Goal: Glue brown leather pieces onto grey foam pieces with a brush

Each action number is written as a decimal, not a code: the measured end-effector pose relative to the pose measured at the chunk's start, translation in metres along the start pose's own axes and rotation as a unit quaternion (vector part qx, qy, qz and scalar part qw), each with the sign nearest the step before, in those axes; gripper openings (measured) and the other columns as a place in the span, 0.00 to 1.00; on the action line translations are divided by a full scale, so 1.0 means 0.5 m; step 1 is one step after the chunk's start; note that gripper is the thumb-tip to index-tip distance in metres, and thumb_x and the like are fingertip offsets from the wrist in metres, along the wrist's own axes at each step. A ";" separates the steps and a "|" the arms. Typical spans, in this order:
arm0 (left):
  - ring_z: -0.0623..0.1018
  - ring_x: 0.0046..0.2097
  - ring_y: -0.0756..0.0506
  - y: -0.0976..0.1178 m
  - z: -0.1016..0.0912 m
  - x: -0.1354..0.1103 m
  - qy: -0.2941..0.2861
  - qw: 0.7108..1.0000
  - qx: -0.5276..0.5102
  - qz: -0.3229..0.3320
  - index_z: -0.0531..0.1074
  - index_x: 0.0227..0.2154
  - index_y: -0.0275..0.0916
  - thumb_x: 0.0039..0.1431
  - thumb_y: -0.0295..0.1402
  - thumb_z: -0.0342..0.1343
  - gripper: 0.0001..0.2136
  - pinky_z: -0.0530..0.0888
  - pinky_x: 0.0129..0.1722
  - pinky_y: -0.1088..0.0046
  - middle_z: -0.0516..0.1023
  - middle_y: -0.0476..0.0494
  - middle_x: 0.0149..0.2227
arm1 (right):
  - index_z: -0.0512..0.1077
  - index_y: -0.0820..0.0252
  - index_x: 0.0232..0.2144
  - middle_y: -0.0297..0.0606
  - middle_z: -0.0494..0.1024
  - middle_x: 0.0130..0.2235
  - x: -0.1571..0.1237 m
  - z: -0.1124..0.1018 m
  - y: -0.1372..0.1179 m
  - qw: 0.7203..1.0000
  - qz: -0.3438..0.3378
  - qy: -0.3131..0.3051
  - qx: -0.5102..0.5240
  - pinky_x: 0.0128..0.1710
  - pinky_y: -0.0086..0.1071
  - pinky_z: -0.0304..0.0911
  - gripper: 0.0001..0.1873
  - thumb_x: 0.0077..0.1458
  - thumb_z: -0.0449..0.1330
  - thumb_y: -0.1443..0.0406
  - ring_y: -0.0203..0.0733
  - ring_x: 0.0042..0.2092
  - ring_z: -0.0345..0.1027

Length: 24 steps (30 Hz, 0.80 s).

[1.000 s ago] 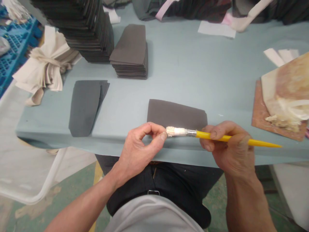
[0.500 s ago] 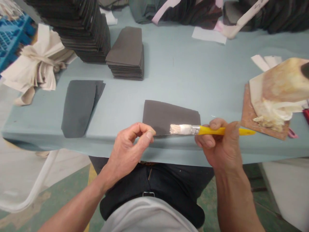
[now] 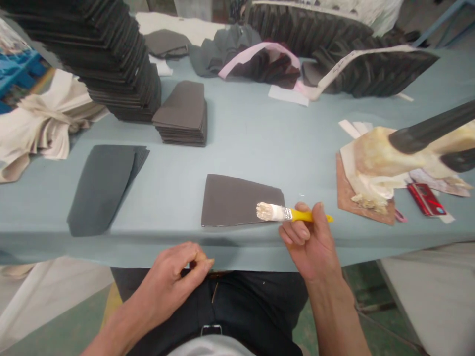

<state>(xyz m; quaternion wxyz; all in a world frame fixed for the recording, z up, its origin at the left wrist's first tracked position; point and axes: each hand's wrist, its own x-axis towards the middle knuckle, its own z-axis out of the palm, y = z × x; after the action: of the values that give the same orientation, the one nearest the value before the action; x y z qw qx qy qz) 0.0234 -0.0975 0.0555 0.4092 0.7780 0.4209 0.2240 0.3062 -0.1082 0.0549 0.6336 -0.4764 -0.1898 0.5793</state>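
Observation:
A paintbrush (image 3: 302,215) with a yellow handle and pale, coated bristles is gripped in my right hand (image 3: 313,247). Its bristles point left, over the right part of a dark grey-brown trapezoid piece (image 3: 233,200), which lies flat near the table's front edge. I cannot tell whether the bristles touch it. The near edge of that piece looks shiny. My left hand (image 3: 176,277) is off the piece, in front of the table edge, with its fingers curled and the thumb against the index finger. Nothing shows in it.
Dark cut pieces (image 3: 107,190) lie fanned at left. Behind them stand a short stack (image 3: 181,128) and a tall stack (image 3: 122,74). At right, a glue-crusted container (image 3: 378,153) rests on a brown board (image 3: 347,193), beside a red object (image 3: 426,199). Bundled dark pieces (image 3: 386,74) line the back.
My left hand has left the piece's near edge and come down toward my body. The brush stays over the piece, its bristles now slightly farther right along it. The view has tilted up.

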 end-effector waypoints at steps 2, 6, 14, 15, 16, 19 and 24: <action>0.77 0.31 0.50 -0.014 -0.002 -0.013 0.002 1.000 0.010 -0.018 0.73 0.31 0.42 0.73 0.33 0.54 0.11 0.72 0.34 0.77 0.77 0.53 0.29 | 0.70 0.52 0.35 0.18 0.50 0.18 0.000 -0.004 0.001 1.000 0.004 0.003 0.006 0.20 0.25 0.53 0.31 0.47 0.78 0.40 0.30 0.19 0.40; 0.81 0.35 0.48 -0.036 -0.005 -0.033 0.016 0.999 0.029 -0.026 0.78 0.42 0.45 0.75 0.35 0.54 0.08 0.76 0.38 0.76 0.83 0.51 0.34 | 0.72 0.53 0.36 0.20 0.55 0.19 0.000 -0.012 0.013 0.999 -0.013 0.030 0.000 0.21 0.26 0.55 0.30 0.48 0.78 0.40 0.30 0.20 0.45; 0.81 0.32 0.48 -0.032 -0.003 -0.013 0.105 0.980 0.145 0.082 0.76 0.42 0.43 0.71 0.30 0.56 0.04 0.75 0.34 0.75 0.80 0.52 0.31 | 0.78 0.53 0.37 0.27 0.65 0.23 0.004 -0.014 0.017 0.996 -0.054 0.049 -0.052 0.21 0.24 0.58 0.25 0.55 0.73 0.40 0.31 0.23 0.56; 0.83 0.35 0.47 -0.029 -0.001 -0.010 0.109 0.977 0.154 0.095 0.75 0.47 0.43 0.70 0.29 0.57 0.06 0.77 0.37 0.73 0.82 0.50 0.35 | 0.79 0.53 0.35 0.28 0.64 0.23 0.007 -0.012 0.012 0.994 -0.068 0.044 -0.070 0.21 0.24 0.59 0.25 0.54 0.74 0.41 0.31 0.23 0.56; 0.84 0.37 0.46 -0.027 0.001 -0.006 0.107 0.976 0.158 0.104 0.74 0.50 0.43 0.69 0.29 0.57 0.09 0.78 0.39 0.72 0.83 0.49 0.37 | 0.79 0.53 0.33 0.28 0.64 0.22 0.009 -0.009 0.007 0.991 -0.090 0.043 -0.088 0.21 0.24 0.59 0.25 0.53 0.75 0.41 0.30 0.23 0.56; 0.83 0.36 0.46 -0.021 0.008 0.002 0.095 0.976 0.151 0.126 0.74 0.48 0.42 0.70 0.28 0.58 0.07 0.78 0.38 0.71 0.83 0.48 0.36 | 0.79 0.56 0.26 0.29 0.66 0.23 0.021 0.004 -0.007 0.975 -0.161 0.045 -0.148 0.21 0.24 0.60 0.23 0.52 0.76 0.44 0.29 0.23 0.56; 0.82 0.39 0.44 -0.023 0.015 0.022 0.114 0.970 0.132 0.169 0.75 0.47 0.40 0.70 0.27 0.58 0.06 0.78 0.42 0.66 0.85 0.42 0.39 | 0.77 0.56 0.30 0.28 0.66 0.22 0.049 0.034 -0.013 0.962 -0.187 0.016 -0.199 0.22 0.26 0.61 0.21 0.59 0.72 0.46 0.31 0.23 0.58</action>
<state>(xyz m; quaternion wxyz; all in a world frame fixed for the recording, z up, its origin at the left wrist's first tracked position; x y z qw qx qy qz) 0.0290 -0.0881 0.0420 0.2086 0.8541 0.3530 0.3201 0.3023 -0.0786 0.0606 0.6260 -0.5578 -0.3773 0.3932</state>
